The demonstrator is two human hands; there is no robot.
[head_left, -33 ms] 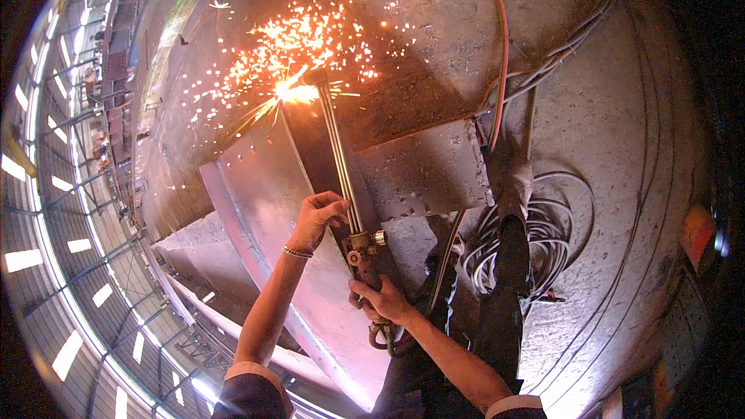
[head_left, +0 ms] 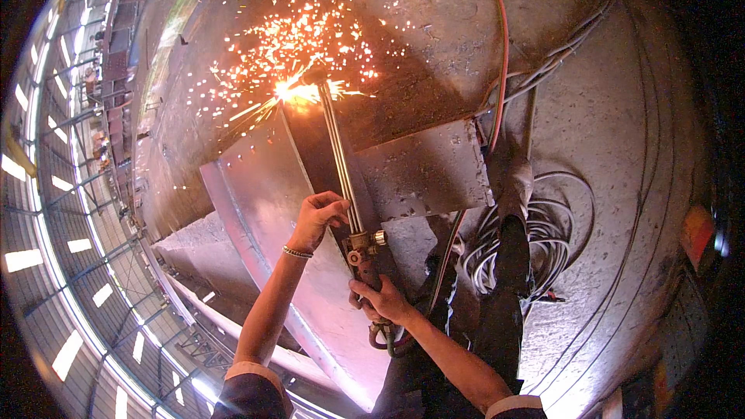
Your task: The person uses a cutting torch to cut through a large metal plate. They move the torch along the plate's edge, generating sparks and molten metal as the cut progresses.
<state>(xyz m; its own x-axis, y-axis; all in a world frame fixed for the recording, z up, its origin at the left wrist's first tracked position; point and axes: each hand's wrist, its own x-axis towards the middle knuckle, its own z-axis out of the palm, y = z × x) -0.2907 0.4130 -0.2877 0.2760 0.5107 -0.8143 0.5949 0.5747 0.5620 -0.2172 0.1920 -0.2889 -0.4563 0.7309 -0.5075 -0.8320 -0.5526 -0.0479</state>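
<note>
A long cutting torch [head_left: 337, 159] with several thin metal tubes points away from me, its head at a bright flame by the far edge of a steel plate [head_left: 264, 163]. My right hand [head_left: 382, 301] is wrapped round the torch handle [head_left: 367, 273], just behind the brass valves [head_left: 362, 248]. Further up, the curled fingers of my left hand [head_left: 322, 217] close at the side of the tubes, with a beaded bracelet on that wrist. Orange sparks [head_left: 310, 39] spray outward from the glowing spot and hide the exact point of the cut.
Another steel piece [head_left: 427, 171] lies right of the torch. Coiled hoses [head_left: 555, 240] rest on the floor by my foot and dark-clad leg [head_left: 508, 264]. A red hose [head_left: 503, 54] and bundled cables [head_left: 563, 54] run across the concrete floor. An orange object [head_left: 697, 234] stands at far right.
The spray of sparks has a slightly different pattern, and the glow at the torch head reaches a little further right. Both hands and the torch hold the same place.
</note>
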